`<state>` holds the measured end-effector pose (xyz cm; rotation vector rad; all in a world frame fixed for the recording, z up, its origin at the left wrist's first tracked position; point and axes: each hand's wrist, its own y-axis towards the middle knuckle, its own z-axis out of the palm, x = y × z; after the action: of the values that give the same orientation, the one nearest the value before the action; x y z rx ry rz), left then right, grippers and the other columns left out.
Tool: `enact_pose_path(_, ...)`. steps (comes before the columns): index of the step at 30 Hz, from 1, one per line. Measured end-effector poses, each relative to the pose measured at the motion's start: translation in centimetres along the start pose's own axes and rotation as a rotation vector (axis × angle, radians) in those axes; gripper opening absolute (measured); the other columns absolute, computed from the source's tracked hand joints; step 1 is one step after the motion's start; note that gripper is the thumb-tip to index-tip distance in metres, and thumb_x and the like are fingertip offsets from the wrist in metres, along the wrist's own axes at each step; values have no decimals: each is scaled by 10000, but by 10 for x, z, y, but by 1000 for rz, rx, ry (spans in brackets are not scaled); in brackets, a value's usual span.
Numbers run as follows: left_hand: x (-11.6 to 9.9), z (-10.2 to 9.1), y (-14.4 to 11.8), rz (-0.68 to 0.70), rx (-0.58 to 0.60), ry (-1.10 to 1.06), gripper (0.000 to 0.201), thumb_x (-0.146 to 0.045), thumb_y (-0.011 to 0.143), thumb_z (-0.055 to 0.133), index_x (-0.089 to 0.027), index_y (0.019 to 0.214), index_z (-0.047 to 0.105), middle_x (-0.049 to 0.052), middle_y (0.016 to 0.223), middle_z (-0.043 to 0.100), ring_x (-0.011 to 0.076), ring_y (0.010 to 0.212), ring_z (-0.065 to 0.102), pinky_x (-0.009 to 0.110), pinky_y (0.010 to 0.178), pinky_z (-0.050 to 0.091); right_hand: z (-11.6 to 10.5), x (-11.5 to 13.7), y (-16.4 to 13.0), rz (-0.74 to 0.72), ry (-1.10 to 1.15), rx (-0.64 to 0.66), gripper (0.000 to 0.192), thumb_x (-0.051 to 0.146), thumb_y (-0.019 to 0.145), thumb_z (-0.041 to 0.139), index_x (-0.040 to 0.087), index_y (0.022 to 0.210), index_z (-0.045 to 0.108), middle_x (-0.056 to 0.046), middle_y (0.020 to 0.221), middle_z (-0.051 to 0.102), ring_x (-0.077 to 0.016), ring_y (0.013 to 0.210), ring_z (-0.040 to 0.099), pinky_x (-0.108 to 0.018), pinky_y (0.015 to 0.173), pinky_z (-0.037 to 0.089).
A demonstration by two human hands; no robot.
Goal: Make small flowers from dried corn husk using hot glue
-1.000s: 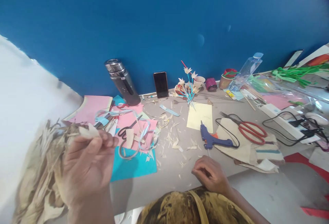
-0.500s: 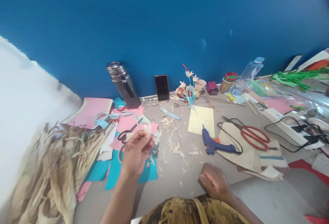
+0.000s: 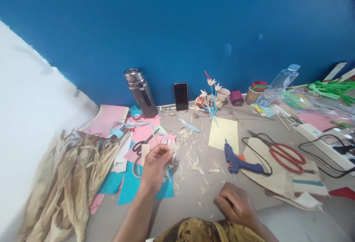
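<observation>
My left hand is closed in a pinch above the blue and pink paper, with a small pale piece of corn husk at its fingertips. Part of that piece blends into the scraps behind it. Loosely fisted, my right hand rests near the table's front edge, and nothing shows in it. Beyond it lies a blue hot glue gun, its nozzle by a yellow paper sheet. Small husk flowers on blue stems stand behind that sheet. Black-handled scissors lie left of my left hand.
Dried corn husks heap at the left. Along the blue wall stand a flask, a phone, paper cups and a tilted plastic bottle. Red-handled scissors lie on cloth near a power strip. Husk scraps litter the middle.
The camera view has shifted, so the table items appear further right. My left hand still pinches the husk piece, now tilted rather than upright. My right hand stays curled at the front edge.
</observation>
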<state>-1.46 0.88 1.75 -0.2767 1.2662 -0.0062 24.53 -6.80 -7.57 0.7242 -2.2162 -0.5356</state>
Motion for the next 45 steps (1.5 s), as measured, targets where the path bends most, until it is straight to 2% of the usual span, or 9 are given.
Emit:
enact_pose_path(6,-1,0,2,22,-78,-96,299,-337,638,881,-182,718,639,-27,556,568,98,504,493,197,444,323,-1,4,4,9,-34,-15,312,217,984,496,229,673,469,19,537,516,-129,485,478,-264,484,337)
enact_pose_path(9,-4,1,4,37,-122,-149,355,-334,577,921,-180,690,622,-38,533,559,90,490,498,203,464,373,-1,5,4,17,-33,-13,311,218,986,485,229,675,472,17,540,520,-129,493,482,-262,486,347)
enact_pose_path(12,-4,1,5,41,-117,-180,386,-326,550,939,-172,664,604,-42,538,554,86,509,519,209,505,424,-1,5,4,28,-27,-12,311,217,980,486,230,669,469,15,544,518,-132,499,478,-266,492,350)
enact_pose_path(15,-1,-1,7,52,-121,-179,357,-296,562,931,-172,670,614,-42,559,565,87,510,525,214,506,435,-1,5,3,50,-9,-11,315,222,975,491,230,661,465,15,548,514,-133,505,471,-270,500,344)
enact_pose_path(19,4,-7,14,137,-165,-176,279,-247,594,903,-170,718,664,-41,592,591,84,523,528,205,510,439,-3,9,5,70,9,-18,316,230,973,498,228,659,463,14,554,519,-132,514,472,-269,516,339)
enact_pose_path(26,6,-14,20,181,-128,-217,234,-222,626,868,-172,728,663,-35,610,599,81,535,524,191,506,441,-3,11,4,82,14,26,332,255,959,554,219,637,484,18,544,505,-132,522,456,-273,535,308)
enact_pose_path(36,2,-13,23,78,-71,-337,295,-205,586,887,-169,682,611,-44,635,583,63,524,492,195,485,429,-3,9,1,87,-16,52,315,229,953,563,213,644,506,7,564,516,-140,555,470,-282,562,296)
enact_pose_path(41,-4,-20,26,123,-159,-447,342,-198,547,898,-167,684,585,-57,638,585,46,506,469,190,471,396,-2,9,0,89,-32,54,315,242,963,551,219,653,498,7,567,517,-144,561,476,-282,565,304)
enact_pose_path(45,-9,-29,26,203,-216,-517,347,-223,615,877,-175,688,541,-75,631,569,42,495,461,202,482,391,-2,9,0,82,-49,56,324,238,963,544,223,644,486,9,563,513,-145,557,467,-287,559,305)
